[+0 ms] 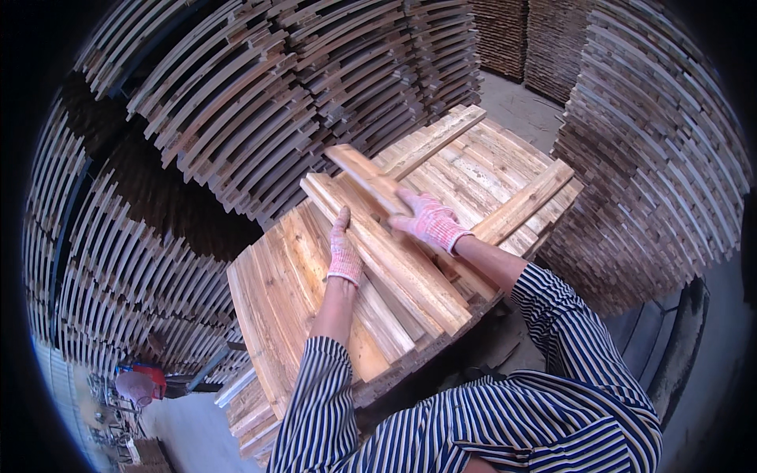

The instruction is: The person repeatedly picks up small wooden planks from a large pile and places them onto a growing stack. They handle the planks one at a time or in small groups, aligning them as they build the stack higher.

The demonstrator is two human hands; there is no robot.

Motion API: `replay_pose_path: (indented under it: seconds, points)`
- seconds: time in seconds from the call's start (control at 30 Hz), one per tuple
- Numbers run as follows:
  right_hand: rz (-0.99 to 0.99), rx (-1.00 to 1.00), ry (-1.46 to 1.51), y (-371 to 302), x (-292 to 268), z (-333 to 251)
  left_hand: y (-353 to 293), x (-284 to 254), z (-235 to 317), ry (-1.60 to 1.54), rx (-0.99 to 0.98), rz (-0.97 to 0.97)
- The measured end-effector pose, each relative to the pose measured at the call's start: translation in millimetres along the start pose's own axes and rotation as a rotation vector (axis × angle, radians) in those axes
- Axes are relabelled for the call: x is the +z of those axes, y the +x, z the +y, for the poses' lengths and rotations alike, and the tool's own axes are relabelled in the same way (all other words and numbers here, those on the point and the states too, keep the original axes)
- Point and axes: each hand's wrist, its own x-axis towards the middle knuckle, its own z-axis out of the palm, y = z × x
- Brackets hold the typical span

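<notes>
A long wooden board [365, 175] is in my right hand [431, 221], its far end raised and slightly blurred. My right hand wears a pinkish-white knitted glove and closes round the board's near part. Against the left side of a pair of loose boards [386, 252] lies my left hand [344, 251], gloved alike, with its visible fingers stretched along the wood. These boards rest lengthwise on a broad stack of planks [276, 288] in front of me. Part of the left hand's fingers is hidden from view.
Two crosswise battens [524, 203] lie on the right part of the stack. Tall piles of boards [236, 102] rise behind and to the left, and another pile [654, 150] stands at right. A person in red [146, 382] is at the lower left, beyond the stack.
</notes>
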Motion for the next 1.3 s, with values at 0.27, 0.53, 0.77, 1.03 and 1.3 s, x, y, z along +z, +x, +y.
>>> replay_pose_path:
  seconds: [0.27, 0.53, 0.77, 1.03, 1.3]
  points:
    - [-0.104, -0.051, -0.191, 10.1, 14.8, 27.1, 6.0, 15.7, -0.2, 0.031, -0.112, 0.038]
    - [0.071, -0.180, 0.177, 5.9, -14.1, 35.8, 41.2, 41.4, -22.2, 0.110, 0.127, 0.018]
    - [-0.084, -0.033, -0.108, 27.6, -23.7, 87.6, 35.5, 71.7, -50.2, -0.027, 0.006, 0.091]
    - [-0.101, -0.212, 0.194, 12.4, -27.4, 52.0, 73.9, 48.7, -37.8, 1.177, 0.373, -0.160]
    - [0.094, -0.060, -0.311, 31.2, -25.1, 147.9, 5.9, 69.8, -91.1, 2.100, 0.523, -0.169]
